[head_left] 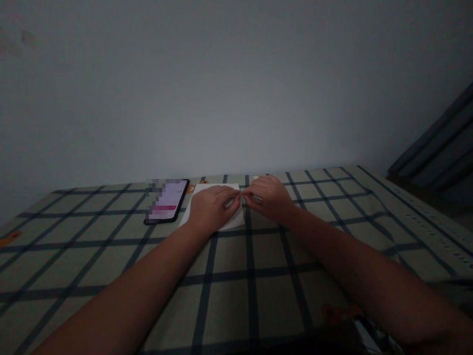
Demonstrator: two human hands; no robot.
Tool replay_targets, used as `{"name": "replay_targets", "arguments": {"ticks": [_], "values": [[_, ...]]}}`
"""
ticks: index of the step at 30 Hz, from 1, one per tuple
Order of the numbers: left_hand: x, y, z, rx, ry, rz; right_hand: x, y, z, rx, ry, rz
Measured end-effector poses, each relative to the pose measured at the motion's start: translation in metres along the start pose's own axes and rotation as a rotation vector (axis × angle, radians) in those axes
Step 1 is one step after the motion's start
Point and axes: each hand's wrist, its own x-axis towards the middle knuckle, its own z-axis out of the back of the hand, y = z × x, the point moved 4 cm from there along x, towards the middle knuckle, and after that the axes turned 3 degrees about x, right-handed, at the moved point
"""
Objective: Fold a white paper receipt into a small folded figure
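Note:
A sheet of white paper (236, 220) lies on the checked cloth, partly covered by my left hand (211, 207). The thumb and forefinger of that hand are pinched together at the paper's right edge. From the other side, my right hand (271, 198) pinches at the same spot, its fingertips meeting those of the left. Only a tiny bit of the paper's edge shows between the fingertips, and the exact grip is too small to make out. A pale scrap (255, 177) peeks out behind the right hand.
A phone (168, 199) with its screen lit lies left of the paper. The checked cloth (229, 276) reaches back to a plain wall (236, 88). Dark folded fabric (439, 135) hangs at the right. Something dark lies at the bottom edge, near my right forearm.

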Motion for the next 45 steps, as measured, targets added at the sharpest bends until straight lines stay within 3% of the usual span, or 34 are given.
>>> {"name": "replay_targets", "arguments": {"ticks": [9, 31, 45], "values": [[0.000, -0.005, 0.003, -0.026, -0.040, -0.072, 0.000, 0.003, 0.001, -0.029, 0.021, -0.030], [0.001, -0.004, 0.003, -0.029, -0.050, 0.036, 0.002, 0.003, 0.002, -0.129, -0.008, -0.053], [0.002, 0.009, 0.002, 0.008, -0.041, 0.146, 0.002, -0.006, 0.007, -0.149, -0.054, -0.089]]}}
